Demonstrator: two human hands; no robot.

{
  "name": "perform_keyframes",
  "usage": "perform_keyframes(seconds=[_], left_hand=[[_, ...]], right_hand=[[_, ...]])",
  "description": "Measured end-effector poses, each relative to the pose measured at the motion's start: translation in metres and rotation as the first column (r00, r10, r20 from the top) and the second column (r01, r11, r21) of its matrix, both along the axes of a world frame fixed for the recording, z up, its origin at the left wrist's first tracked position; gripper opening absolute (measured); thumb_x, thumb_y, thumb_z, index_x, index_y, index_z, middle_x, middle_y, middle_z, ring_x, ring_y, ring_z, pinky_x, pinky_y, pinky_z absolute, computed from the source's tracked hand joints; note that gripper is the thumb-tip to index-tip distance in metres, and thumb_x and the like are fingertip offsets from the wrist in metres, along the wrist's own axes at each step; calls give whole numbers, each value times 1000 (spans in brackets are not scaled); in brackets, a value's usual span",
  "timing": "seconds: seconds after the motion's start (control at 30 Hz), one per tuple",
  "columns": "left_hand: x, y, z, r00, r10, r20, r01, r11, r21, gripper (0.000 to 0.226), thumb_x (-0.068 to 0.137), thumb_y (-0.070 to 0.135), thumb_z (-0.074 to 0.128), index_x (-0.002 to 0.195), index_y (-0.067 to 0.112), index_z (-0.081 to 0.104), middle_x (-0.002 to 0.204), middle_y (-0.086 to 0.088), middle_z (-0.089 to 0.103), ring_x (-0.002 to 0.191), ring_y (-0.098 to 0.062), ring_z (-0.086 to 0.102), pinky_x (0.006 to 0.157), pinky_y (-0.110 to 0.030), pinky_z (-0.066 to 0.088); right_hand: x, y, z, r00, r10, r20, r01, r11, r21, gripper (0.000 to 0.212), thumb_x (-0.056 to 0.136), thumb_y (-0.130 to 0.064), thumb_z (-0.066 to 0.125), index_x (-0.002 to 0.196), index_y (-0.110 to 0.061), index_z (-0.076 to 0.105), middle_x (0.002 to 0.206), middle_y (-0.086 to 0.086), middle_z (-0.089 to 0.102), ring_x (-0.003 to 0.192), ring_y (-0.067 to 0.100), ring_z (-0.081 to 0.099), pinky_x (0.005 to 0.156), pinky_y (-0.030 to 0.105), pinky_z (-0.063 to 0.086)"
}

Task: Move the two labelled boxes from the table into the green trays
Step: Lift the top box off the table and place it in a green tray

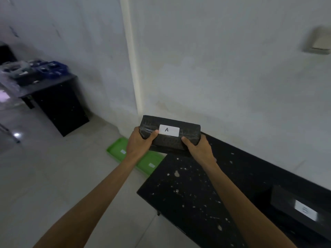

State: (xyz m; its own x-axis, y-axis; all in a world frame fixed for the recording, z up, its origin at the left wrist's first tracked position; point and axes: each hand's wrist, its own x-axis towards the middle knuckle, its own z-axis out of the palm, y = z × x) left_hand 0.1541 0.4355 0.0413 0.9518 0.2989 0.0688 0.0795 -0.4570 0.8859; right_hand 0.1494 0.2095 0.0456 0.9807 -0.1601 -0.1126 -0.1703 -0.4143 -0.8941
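Observation:
A black box with a white label "A" [170,133] is held in the air over the far left corner of the black table [197,190]. My left hand [139,142] grips its left end and my right hand [198,147] grips its right end. A second black box with a white label [302,208] lies on the table at the right, blurred. On the floor beside the table's left edge lie two green trays, one on the left [116,149] and one nearer the table [150,162], each with a small white tag; my left forearm partly covers them.
A white wall stands right behind the table, with a switch plate [318,42] at the upper right. A dark desk [53,93] with blue bins and clutter stands at the far left. Pale tiled floor [62,176] spreads to the left of the table.

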Motion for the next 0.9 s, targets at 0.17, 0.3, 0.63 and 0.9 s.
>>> perform_keyframes(seconds=[0.17,0.3,0.63,0.9], left_hand=[[23,73,-18,996,90,-22,-90,996,3,58,73,70,67,111,28,54,93,19,59,90,-10,63,66,-23,46],[57,122,-32,994,106,-40,-105,994,28,59,77,60,72,119,21,57,108,3,65,96,-16,64,79,-32,53],[179,212,-46,983,166,-79,-165,986,14,75,75,54,77,130,13,46,112,0,63,95,-15,62,78,-24,53],[272,253,-96,984,6,-176,15,993,118,40,85,44,71,113,16,62,109,-3,64,103,-18,62,90,-39,56]], right_hand=[[43,64,-16,993,106,-57,-103,993,57,70,87,-46,71,143,-12,46,121,1,61,99,13,56,84,28,48],[88,107,-33,979,187,-84,-181,980,77,71,88,-39,72,145,-12,40,117,-2,57,101,15,57,89,32,53],[222,201,-59,966,238,-102,-225,966,132,73,89,-32,73,149,-12,36,134,11,59,119,29,62,100,49,54],[295,241,-106,984,72,-160,-59,995,86,62,87,-27,74,137,-5,45,128,14,62,105,25,62,90,37,53]])
